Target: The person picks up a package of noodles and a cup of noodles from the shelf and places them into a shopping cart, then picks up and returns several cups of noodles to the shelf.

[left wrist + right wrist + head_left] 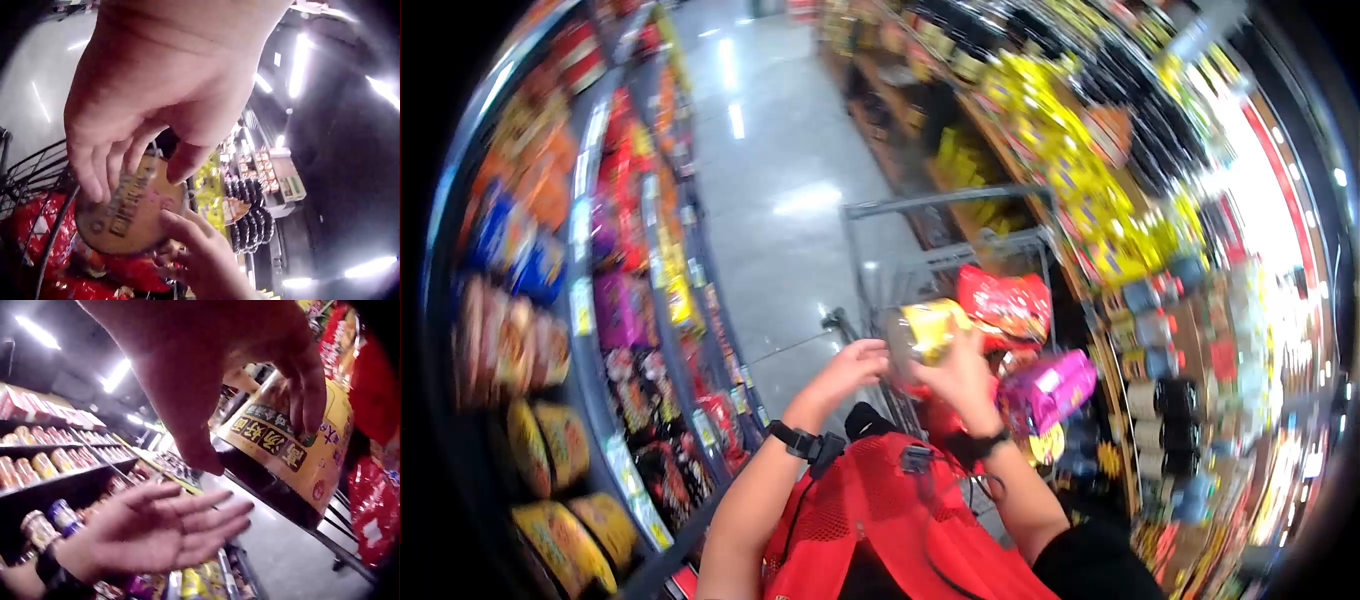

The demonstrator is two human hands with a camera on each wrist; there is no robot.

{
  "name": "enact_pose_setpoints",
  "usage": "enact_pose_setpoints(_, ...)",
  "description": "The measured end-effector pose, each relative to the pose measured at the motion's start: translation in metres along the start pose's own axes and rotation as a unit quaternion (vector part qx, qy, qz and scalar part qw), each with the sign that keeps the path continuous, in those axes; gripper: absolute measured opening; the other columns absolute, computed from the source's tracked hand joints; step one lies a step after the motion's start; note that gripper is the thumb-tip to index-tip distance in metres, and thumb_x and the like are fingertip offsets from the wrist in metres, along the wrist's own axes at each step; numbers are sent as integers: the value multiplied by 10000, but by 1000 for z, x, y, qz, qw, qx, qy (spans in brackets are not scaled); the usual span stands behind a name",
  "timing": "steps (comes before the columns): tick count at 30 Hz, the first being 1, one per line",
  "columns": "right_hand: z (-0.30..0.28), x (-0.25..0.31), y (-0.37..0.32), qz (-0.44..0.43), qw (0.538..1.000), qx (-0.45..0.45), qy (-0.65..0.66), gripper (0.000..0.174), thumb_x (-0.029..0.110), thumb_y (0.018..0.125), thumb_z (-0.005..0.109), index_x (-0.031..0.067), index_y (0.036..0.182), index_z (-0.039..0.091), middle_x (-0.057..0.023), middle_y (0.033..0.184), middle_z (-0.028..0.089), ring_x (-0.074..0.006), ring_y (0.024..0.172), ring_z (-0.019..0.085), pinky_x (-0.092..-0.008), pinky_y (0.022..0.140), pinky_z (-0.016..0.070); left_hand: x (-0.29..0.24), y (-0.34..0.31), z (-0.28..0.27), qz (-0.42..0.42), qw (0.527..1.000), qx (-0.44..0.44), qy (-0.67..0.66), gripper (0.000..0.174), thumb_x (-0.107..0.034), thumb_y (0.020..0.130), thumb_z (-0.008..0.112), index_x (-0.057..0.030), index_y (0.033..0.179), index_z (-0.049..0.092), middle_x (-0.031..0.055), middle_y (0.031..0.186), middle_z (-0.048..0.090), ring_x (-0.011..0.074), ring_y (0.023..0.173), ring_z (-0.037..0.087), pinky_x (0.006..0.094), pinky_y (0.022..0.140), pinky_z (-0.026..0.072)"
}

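Note:
My right hand (962,378) grips a yellow tub of instant noodles (928,328) above a shopping cart (948,197). In the right wrist view, thumb and fingers spread around the tub's side, which bears printed characters. The left wrist view shows its round brown lid (128,209). My left hand (850,368) is just left of the tub; its palm faces up with straight fingers in the right wrist view. In the cart are a red noodle pack (1005,300) and a purple pack (1050,392).
Shelves on the left carry noodle tubs (560,545), blue packs (535,270) and purple packs (625,310). On the right, yellow bags (1060,160) and bottles (1155,330) line a wooden shelf. A grey aisle floor (770,180) stretches ahead.

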State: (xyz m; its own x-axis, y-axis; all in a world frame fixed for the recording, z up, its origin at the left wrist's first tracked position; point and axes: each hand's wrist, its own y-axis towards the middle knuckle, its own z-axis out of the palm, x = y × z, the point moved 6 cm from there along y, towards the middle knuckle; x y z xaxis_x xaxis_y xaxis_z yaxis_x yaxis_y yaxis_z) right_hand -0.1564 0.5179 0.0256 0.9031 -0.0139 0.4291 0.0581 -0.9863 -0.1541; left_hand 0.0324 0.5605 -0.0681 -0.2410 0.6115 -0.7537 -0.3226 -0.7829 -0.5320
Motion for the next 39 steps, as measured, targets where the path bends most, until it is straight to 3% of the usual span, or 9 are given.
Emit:
enact_pose_setpoints(2, -41, 32, -11, -247, 964, -73, 60, 759, 318, 741, 832, 47, 1375, 515, -205, 1117, 645, -377, 935, 686, -412, 872, 552, -13, -31, -17, 44, 999, -31, 10, 747, -281, 921, 725, -9, 1511, 357, 153, 1478, 496, 256, 1297, 536, 390, 1055, 459)
enact_pose_setpoints(4, -52, 49, -18, -36, 895, 88, 435, 545, 117, 880, 712, 44, 1379, 506, -90, 1127, 680, -186, 932, 688, -323, 801, 575, -27, -58, -36, 97, 994, -34, 25, 837, -253, 904, 749, -7, 1548, 274, 168, 1522, 436, 278, 1358, 474, 397, 1086, 440)
enact_pose_setpoints(7, -61, 107, -19, -77, 777, 232, 580, 794, 416, 919, 641, -28, 1501, 337, -175, 1347, 589, -268, 1199, 615, -377, 992, 512, -79, -125, -42, 239, 969, -35, 54, 994, -274, 841, 812, 15, 1563, 193, 227, 1553, 376, 307, 1412, 419, 433, 1128, 396)
enact_pose_setpoints(15, 5, 334, -61, -151, 597, 585, 527, 769, 464, 940, 570, -45, 1482, 376, -171, 1436, 543, -282, 1294, 558, -399, 1106, 425, -158, -399, -39, 178, 712, -623, 270, 952, -173, 672, 876, 19, 1460, 376, 220, 1441, 466, 382, 1291, 526, 417, 1056, 463)
enact_pose_setpoints(19, 21, 438, -113, -215, 559, 629, 496, 594, 442, 1033, 482, -32, 1391, 468, -144, 1219, 663, -227, 1044, 694, -342, 817, 601, -156, -458, -38, 143, 504, -771, 362, 880, -147, 714, 846, 13, 1453, 396, 232, 1352, 549, 415, 1165, 595, 448, 935, 518)
enact_pose_setpoints(24, 26, 519, -150, -301, 552, 669, 397, 633, 486, 1023, 490, -72, 1322, 477, -193, 1025, 693, -257, 752, 741, -323, 629, 630, -124, -466, -69, 103, 425, -863, 253, 798, -287, 845, 795, 102, 1401, 374, 327, 1098, 635, 491, 992, 616, 507, 794, 508)
enact_pose_setpoints(30, 31, 559, -168, -393, 543, 663, 333, 511, 290, 947, 652, -37, 1298, 475, -122, 962, 680, -150, 687, 706, -260, 586, 593, -120, -457, -101, 129, 447, -878, 111, 468, -282, 976, 662, 81, 1173, 442, 290, 970, 673, 451, 778, 670, 458, 647, 518)
enact_pose_setpoints(34, 29, 569, -170, -439, 500, 668, 333, 658, 277, 935, 678, -42, 1408, 351, -132, 998, 680, -157, 773, 718, -269, 668, 602, -126, -452, -105, 172, 504, -846, 3, 438, -286, 1030, 577, 75, 1200, 394, 183, 923, 680, 185, 670, 672, 303, 563, 517)
enact_pose_setpoints(39, 25, 566, -171, -417, 511, 680, 321, 677, 247, 929, 670, -55, 1427, 324, -156, 1025, 672, -175, 768, 719, -283, 648, 607, -126, -449, -107, 202, 493, -846, 21, 511, -285, 1045, 550, 74, 1335, 332, 129, 830, 653, 152, 611, 610, 283, 546, 480)
